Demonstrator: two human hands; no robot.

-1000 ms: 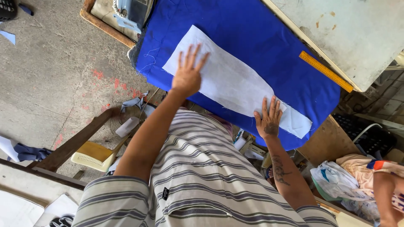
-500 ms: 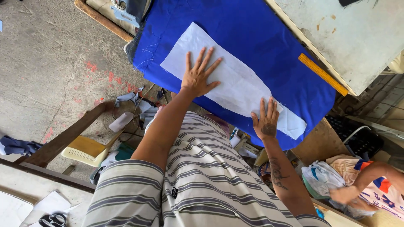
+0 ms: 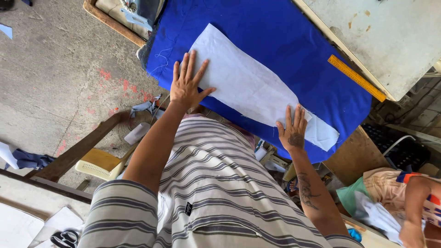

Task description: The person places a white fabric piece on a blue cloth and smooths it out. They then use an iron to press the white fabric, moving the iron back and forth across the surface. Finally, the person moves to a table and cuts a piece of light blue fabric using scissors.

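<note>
A long white pattern piece (image 3: 250, 87) lies flat on blue cloth (image 3: 294, 50) spread over a table. My left hand (image 3: 186, 85) is pressed flat on the left end of the white piece, fingers spread, partly over the blue cloth. Resting palm down on the white piece's right part, near the cloth's edge, is my right hand (image 3: 293, 131), also with fingers apart. Neither hand holds anything.
A yellow ruler (image 3: 356, 77) lies at the blue cloth's far edge beside a worn white board (image 3: 386, 32). Another person (image 3: 413, 202) sits at the lower right. On the concrete floor are a yellow plastic stool (image 3: 98, 163), cloth scraps (image 3: 27, 158) and scissors (image 3: 64, 239).
Both hands stay flat on the white piece. My left hand has slid a little toward its left end. The view has shifted slightly.
</note>
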